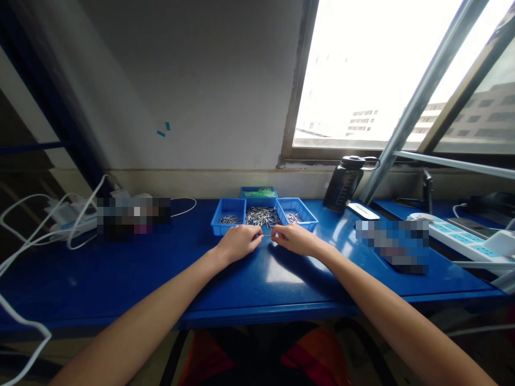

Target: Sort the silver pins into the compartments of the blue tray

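Note:
My left hand [240, 241] and my right hand [295, 239] face each other just in front of the blue bins, fingers pinched. A thin, light-coloured metal piece [266, 235] spans the small gap between my fingertips, one end in each hand; its exact kind is too small to make out. Behind my hands, a large heap of slim silvery metal pieces [263, 215] lies in the middle. Smaller amounts of similar pieces lie in the left blue bin [228, 205] and the right blue bin [302, 206].
Another blue bin [242, 191] with green plastic [259, 192] stands at the back. A black bottle [344, 183], a white device [363, 210] and power strips [454, 236] are on the right. White cables [82, 220] trail over the table [161, 279] at left. Two areas are pixelated.

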`<state>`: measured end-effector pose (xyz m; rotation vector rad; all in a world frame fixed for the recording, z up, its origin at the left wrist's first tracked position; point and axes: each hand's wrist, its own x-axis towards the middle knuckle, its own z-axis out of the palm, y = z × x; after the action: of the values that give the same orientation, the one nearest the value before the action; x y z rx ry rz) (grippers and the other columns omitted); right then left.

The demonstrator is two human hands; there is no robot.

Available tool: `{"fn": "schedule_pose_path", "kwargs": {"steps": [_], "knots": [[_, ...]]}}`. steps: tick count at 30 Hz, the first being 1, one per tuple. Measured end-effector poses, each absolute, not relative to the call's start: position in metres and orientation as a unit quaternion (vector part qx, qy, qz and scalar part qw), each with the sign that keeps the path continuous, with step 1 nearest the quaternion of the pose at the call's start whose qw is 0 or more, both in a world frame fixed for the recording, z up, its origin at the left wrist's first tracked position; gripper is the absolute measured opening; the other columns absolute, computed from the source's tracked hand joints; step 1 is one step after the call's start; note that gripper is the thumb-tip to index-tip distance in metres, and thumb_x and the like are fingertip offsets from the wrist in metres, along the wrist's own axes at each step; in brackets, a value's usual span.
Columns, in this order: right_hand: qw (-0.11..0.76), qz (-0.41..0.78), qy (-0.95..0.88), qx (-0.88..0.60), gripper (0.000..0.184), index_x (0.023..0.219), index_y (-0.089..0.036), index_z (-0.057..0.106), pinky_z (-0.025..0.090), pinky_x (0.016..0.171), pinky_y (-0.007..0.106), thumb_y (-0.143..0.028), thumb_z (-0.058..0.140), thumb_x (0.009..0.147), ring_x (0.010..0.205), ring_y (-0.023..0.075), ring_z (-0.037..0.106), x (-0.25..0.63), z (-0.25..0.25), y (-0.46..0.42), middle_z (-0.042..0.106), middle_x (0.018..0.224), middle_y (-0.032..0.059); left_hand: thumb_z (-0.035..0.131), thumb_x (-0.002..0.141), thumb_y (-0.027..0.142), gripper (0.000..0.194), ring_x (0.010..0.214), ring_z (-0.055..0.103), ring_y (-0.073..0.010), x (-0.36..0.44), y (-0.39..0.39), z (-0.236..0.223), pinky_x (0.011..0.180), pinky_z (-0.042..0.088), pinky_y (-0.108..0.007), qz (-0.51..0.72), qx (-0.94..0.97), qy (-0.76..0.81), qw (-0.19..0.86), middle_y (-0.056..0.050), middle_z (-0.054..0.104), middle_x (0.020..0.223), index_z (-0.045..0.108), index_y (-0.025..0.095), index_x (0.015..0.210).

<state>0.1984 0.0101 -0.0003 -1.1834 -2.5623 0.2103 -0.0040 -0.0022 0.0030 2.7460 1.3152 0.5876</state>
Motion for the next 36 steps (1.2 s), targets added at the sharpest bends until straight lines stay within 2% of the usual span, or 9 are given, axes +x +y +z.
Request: {"fn": "schedule_pose_path", "kwargs": {"steps": [6,11,22,31,36], "knots": [[0.165,0.095,-0.897,-0.400,0.020,0.093,-0.019,0.059,0.032,0.053,0.020,-0.028,0.043,0.084,0.054,0.0105,0.053,0.1969,-0.0025,0.0104,0.060,0.059,0.0000,0.042,0.084,0.032,0.023,0.075,0.057,-0.0137,-0.0013,-0.0045,0.0058,0.064,0.040,-0.022,0.202,0.903,0.377,0.039,-0.002,0.061,0.085,0.060,0.020,0.090],[0.165,0.135,-0.893,-0.397,0.022,0.094,-0.019,0.058,0.034,0.054,0.020,-0.029,0.042,0.085,0.053,0.0099,0.053,0.1955,-0.0032,0.0092,0.060,0.060,0.0000,0.042,0.084,0.033,0.023,0.075,0.057,-0.0135,-0.0023,-0.0021,0.0032,0.062,0.040,-0.022,0.191,0.910,0.367,0.015,-0.001,0.061,0.086,0.061,0.022,0.094],[0.177,0.150,-0.899,-0.372,0.017,0.083,-0.017,0.058,0.032,0.051,0.019,-0.030,0.048,0.081,0.051,0.0084,0.047,0.1925,-0.0063,0.0081,0.057,0.059,-0.0009,0.043,0.083,0.025,0.019,0.078,0.057,-0.0125,-0.0010,-0.0007,-0.0006,0.065,0.041,-0.020,0.179,0.926,0.333,0.022,-0.001,0.059,0.090,0.058,0.023,0.094],[0.184,0.130,-0.894,-0.387,0.018,0.089,-0.018,0.059,0.030,0.049,0.018,-0.030,0.048,0.081,0.049,0.0073,0.045,0.1948,-0.0022,0.0086,0.052,0.055,-0.0033,0.049,0.074,0.025,0.011,0.076,0.056,-0.0147,0.0002,-0.0079,0.0067,0.066,0.041,-0.023,0.191,0.911,0.365,0.006,0.000,0.059,0.081,0.052,0.020,0.084],[0.183,0.128,-0.895,-0.385,0.019,0.090,-0.018,0.059,0.031,0.050,0.019,-0.030,0.049,0.081,0.050,0.0078,0.046,0.1946,0.0027,0.0055,0.054,0.055,-0.0026,0.045,0.079,0.029,0.013,0.067,0.059,-0.0152,-0.0014,-0.0036,0.0025,0.058,0.039,-0.023,0.159,0.902,0.400,0.015,0.001,0.062,0.074,0.053,0.021,0.086]]}}
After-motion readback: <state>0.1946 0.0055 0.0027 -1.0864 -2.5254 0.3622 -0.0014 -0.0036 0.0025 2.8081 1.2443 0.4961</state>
